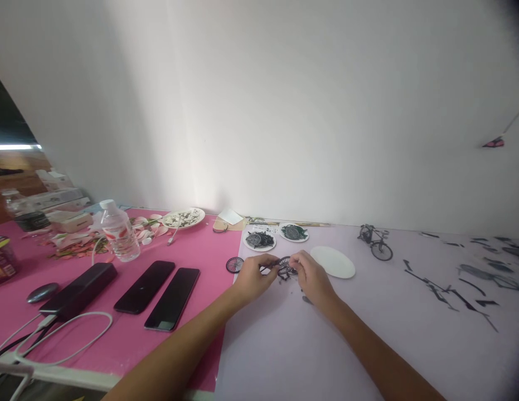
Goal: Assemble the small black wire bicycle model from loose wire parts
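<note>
Wheel [285, 266], dark and thin-spoked, at the very middle of the grip, between the fingertips of left hand [253, 274] and right hand [311, 274]. On the left side, thumb and fingers together in a pinch, apparently on a thin dark part [276, 263] too small to make out in shape. On the right side, fingertips close together at the wheel's right edge; impossible to tell whether clamped on the rim or only touching.

Step in hand, by judgement: fine fingertip work at the wheel, probably aligning or fitting the thin dark part against it. Called for next, again by judgement: a light, steady pinch from both sides, with little force on such slender spokes.

Just below the grip, a few small dark bits [285, 279]; just left of the left hand, a loose wheel [234, 265], flat on the table. Beyond the grip, slightly left, a plate of dark parts [259, 249]; straight beyond, a second plate [293, 240], similarly loaded. Beyond the right hand and near it, a white plate [332, 262]. Farther right, upright, a model bicycle [372, 238]; past that, scattered dark strips [441, 293]. Well left of the grip, two phones [145, 287] on pink covering [200, 356], then a clear bottle [119, 234].
</note>
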A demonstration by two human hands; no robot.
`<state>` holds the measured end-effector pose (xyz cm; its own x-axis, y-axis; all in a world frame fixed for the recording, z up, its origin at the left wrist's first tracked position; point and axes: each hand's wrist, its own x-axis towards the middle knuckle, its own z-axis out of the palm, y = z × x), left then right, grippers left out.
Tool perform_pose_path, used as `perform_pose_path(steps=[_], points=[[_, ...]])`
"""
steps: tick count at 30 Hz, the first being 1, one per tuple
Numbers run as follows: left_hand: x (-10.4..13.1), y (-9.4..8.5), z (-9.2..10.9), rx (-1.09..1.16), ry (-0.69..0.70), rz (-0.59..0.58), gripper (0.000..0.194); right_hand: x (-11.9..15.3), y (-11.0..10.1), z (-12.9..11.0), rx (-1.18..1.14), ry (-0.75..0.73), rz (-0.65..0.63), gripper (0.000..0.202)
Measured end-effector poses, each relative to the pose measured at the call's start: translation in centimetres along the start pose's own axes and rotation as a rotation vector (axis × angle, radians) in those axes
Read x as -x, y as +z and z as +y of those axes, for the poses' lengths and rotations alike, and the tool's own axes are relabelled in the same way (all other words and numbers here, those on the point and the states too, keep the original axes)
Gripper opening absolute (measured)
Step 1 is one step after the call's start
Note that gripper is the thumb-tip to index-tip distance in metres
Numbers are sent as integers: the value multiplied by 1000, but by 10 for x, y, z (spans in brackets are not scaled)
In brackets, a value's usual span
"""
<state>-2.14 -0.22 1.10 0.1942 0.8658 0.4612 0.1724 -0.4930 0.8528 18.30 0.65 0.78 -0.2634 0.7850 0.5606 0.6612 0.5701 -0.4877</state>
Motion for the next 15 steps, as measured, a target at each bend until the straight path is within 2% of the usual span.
perform_pose_path(steps=[15], points=[[1,-2,4,78,-65,10,22,0,1,-2,49,10,15,21]])
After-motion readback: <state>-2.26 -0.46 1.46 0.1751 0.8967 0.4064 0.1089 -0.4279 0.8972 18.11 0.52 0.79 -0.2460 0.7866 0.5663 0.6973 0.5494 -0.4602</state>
